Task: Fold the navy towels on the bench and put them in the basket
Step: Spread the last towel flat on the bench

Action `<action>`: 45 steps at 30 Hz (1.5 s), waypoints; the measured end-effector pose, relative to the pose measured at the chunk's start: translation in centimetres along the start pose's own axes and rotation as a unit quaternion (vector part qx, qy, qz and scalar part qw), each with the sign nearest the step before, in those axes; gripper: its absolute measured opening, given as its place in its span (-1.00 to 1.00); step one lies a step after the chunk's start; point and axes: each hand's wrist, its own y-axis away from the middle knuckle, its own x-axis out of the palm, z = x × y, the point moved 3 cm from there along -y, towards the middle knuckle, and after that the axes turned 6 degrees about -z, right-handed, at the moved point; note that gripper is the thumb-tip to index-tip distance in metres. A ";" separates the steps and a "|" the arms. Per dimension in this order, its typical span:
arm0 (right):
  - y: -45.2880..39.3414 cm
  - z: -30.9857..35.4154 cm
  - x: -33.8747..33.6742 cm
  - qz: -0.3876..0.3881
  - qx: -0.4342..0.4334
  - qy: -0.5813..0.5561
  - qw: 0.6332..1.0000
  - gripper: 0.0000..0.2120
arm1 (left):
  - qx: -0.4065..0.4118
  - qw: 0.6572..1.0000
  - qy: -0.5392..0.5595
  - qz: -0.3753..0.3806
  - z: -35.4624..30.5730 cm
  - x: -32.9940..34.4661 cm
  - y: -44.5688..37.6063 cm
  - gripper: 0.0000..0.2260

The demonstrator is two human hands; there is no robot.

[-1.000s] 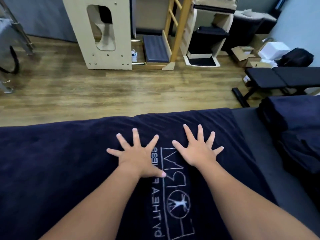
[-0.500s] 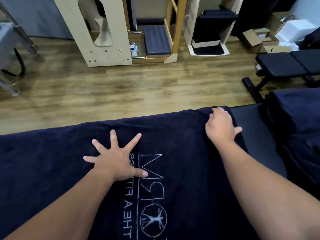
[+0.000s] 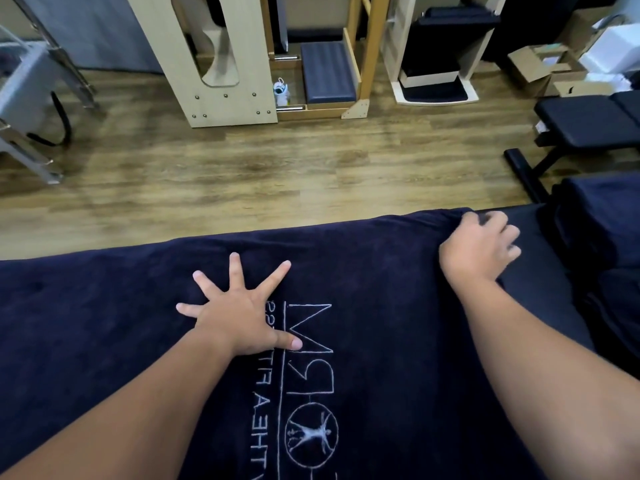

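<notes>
Navy towel (image 3: pixel 398 341) lies spread flat across the bench (image 3: pixel 540 292), logo side up. My left hand (image 3: pixel 239 317) presses it, fingers splayed straight. My right hand (image 3: pixel 479 249) grips the towel's far right corner, fingers curled. More navy towels (image 3: pixel 606 237) are piled just beside, right.

My left hand (image 3: pixel 239 315) flat, fingers splayed on navy towel (image 3: pixel 381 271) — my right hand (image 3: pixel 479 251) grips its far right corner; bench (image 3: pixel 540 289) beneath.
</notes>
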 end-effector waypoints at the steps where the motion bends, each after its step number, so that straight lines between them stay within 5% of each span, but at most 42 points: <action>1: 1.3 0.3 0.0 0.000 -0.030 0.003 1.000 -0.66 | 0.000 1.000 0.000 -0.001 0.1 0.0 0.0 0.14; 6: 10.3 -1.0 0.0 0.134 -0.149 0.025 0.979 -0.38 | -0.002 1.000 0.005 -0.004 0.1 -0.2 0.2 0.14; 11: 12.7 -8.1 -1.6 0.206 -0.031 0.047 0.977 -0.20 | -0.004 1.000 0.009 0.001 0.0 -0.4 0.5 0.10; 16: 18.7 -12.0 -4.6 0.223 -0.054 0.048 0.972 -0.28 | -0.027 0.999 0.009 -0.019 -0.7 0.2 1.3 0.06; 19: 24.9 -15.4 -6.9 0.238 -0.050 0.055 0.969 -0.32 | -0.029 0.997 -0.001 -0.068 -1.8 2.0 3.4 -0.14; 22: 29.9 -18.8 -8.9 0.253 -0.007 0.076 0.965 -0.31 | 0.009 0.995 -0.003 -0.097 -2.5 5.3 7.1 -0.45; 27: 34.3 -22.2 -11.5 0.254 0.049 0.090 0.962 -0.33 | 0.112 0.988 -0.024 -0.101 -1.3 10.1 15.2 -0.45; 33: 40.4 -22.5 -12.7 0.235 -0.072 0.087 0.965 -0.44 | 0.168 0.975 -0.077 -0.121 4.5 16.9 24.5 -0.45; 36: 43.0 -23.4 -12.2 0.228 -0.139 0.108 0.958 -0.16 | 0.183 0.970 -0.094 -0.132 7.4 20.0 27.9 -0.42; 41: 45.1 -21.4 -13.3 0.267 -0.328 0.120 0.898 -0.07 | 0.183 0.976 -0.090 -0.072 8.0 20.2 33.2 -0.29; 45: 44.3 -22.4 -13.2 0.286 -0.338 0.121 0.888 -0.19 | 0.136 0.985 -0.039 -0.102 9.1 20.8 35.8 -0.13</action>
